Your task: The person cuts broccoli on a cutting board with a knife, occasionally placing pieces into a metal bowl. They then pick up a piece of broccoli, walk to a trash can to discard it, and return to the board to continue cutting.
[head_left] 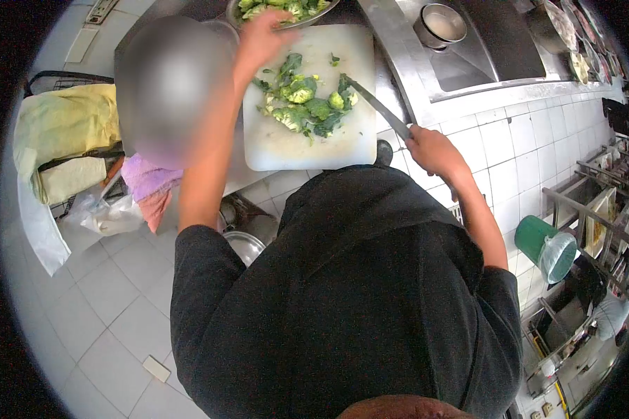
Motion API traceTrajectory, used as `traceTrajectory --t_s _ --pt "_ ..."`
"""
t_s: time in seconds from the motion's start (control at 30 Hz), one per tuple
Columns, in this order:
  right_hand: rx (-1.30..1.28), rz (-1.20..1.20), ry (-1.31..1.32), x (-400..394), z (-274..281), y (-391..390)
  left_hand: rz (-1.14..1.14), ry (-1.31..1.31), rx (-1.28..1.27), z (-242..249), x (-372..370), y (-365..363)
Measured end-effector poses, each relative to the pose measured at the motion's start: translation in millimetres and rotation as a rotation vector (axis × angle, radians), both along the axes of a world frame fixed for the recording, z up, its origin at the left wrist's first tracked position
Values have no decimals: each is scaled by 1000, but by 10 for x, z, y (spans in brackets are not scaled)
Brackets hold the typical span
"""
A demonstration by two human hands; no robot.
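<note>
My right hand (432,152) is closed around the handle of a long knife (383,108), whose tip meets the greens on the right of a white cutting board (279,153). On the board lie cut broccoli florets and leaves (304,98) in a loose heap, with small scraps around them. My left hand (262,42), a little smeared by motion, reaches over the far left corner of the board. Its fingers are apart, with nothing visible between them, right at the rim of a metal bowl (314,21) that holds more broccoli pieces (297,8).
Left of the board is a large blurred grey shape (171,84), with a purple cloth (147,174) below it. A yellow cloth (66,119) covers a basket at far left. A metal pot (442,26) stands by the sink (461,66). A green bin (538,244) stands at right.
</note>
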State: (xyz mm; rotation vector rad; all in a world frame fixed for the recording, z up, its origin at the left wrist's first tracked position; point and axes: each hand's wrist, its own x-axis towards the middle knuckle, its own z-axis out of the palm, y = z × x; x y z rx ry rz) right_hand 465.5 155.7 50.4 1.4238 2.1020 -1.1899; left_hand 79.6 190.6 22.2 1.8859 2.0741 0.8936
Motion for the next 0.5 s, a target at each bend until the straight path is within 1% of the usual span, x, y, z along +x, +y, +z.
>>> traceTrajectory --t_s 0.03,0.1,0.17,0.27,0.37,0.47,0.5 --pt "28 20 4 15 -9 -2 -125 -94 -224 -119 98 -153" --pt "88 48 9 85 -25 7 -523 173 -237 -421 361 -608" --pt "86 27 -3 99 82 2 -609 285 -371 -508 655 -919" --pt "104 16 10 141 102 -34 -592 419 -168 -724 703 -1048" --pt "116 24 8 165 119 -60 -528 367 -157 -851 664 -951" --pt "152 33 27 219 97 -108 -403 164 -13 -855 585 -840" --pt "171 37 40 236 78 -123 -294 95 -81 -789 580 -758"
